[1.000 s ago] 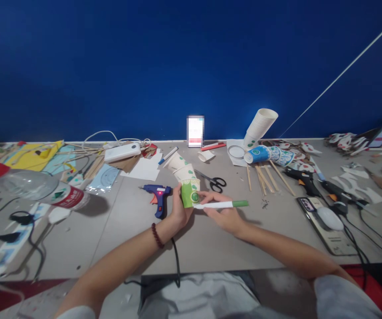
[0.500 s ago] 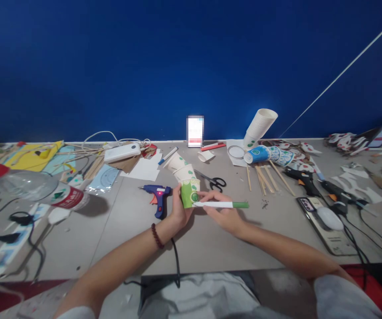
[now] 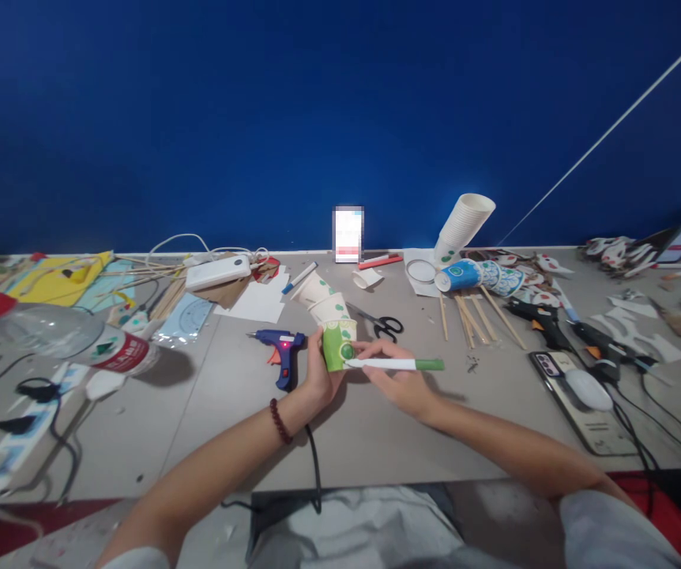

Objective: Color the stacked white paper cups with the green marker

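Observation:
My left hand (image 3: pixel 318 373) is wrapped round the near end of a row of joined paper cups (image 3: pixel 327 308). The nearest cup is coloured green with a dark green round mark; the cups beyond it are white with green spots. Between the fingers of my right hand (image 3: pixel 396 379) is a white marker (image 3: pixel 393 364) with a green end on the right. Its left tip meets the green cup beside the round mark. Just left of my left hand lies a blue glue gun (image 3: pixel 283 352) with a lit red light. Black-handled scissors (image 3: pixel 386 325) lie behind my right hand.
A plastic bottle (image 3: pixel 103 340) lies on the left above a power strip (image 3: pixel 32 431). At the back stand a phone (image 3: pixel 348 235) and a leaning stack of paper cups (image 3: pixel 464 225). Blue-painted cups (image 3: pixel 464 276), wooden sticks (image 3: pixel 474 320), more glue guns (image 3: pixel 539 320) and another phone (image 3: pixel 583 411) are on the right.
Hardly anything differs. The marker has shifted very slightly at the green cup, while my left hand and the cups keep their place.

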### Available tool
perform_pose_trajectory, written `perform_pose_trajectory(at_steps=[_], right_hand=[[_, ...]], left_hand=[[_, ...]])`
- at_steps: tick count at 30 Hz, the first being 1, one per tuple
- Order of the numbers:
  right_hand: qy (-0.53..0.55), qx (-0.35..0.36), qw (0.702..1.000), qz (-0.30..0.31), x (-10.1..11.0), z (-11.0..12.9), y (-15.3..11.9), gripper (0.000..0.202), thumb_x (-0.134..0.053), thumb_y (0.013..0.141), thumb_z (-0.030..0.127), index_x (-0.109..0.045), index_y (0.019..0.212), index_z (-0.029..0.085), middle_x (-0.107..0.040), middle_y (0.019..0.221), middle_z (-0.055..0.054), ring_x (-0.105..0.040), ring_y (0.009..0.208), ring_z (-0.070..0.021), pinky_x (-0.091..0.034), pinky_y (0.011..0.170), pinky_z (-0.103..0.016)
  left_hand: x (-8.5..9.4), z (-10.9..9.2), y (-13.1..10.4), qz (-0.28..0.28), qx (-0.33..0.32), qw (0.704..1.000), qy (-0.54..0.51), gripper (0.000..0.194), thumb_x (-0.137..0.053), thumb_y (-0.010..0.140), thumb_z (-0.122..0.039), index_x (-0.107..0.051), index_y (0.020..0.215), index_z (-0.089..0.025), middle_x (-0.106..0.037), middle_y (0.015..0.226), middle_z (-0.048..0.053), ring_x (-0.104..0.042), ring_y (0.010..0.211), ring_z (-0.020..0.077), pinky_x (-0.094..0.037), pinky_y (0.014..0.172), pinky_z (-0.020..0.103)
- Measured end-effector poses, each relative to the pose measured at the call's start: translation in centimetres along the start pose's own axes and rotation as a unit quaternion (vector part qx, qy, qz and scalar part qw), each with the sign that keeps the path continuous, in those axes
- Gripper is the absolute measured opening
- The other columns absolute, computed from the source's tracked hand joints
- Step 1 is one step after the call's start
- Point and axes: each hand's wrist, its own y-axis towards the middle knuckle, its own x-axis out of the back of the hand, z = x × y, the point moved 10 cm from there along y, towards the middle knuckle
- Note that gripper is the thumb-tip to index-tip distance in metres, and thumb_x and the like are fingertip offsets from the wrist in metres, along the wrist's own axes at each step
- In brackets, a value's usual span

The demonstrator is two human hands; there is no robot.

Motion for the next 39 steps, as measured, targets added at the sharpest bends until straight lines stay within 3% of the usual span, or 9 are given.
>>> perform_pose_trajectory(at_steps=[39], right_hand=[[0.011,0.001,1.000,0.015,-0.16,-0.05,-0.09,0.003,-0.068,0.079,0.022,-0.066,0.077,0.023,-0.077,0.110,-0.010,-0.070,0.112,-0.0290,-0.051,0.100,-0.048]], left_hand=[[0.16,0.03,0.38,0.003,-0.011,1.000,0.006,0.037,-0.063,0.074,-0.048,-0.070,0.086,-0.014,-0.071,0.075,0.005,-0.064,0.066,0.0189,-0.050,0.066,0.030]])
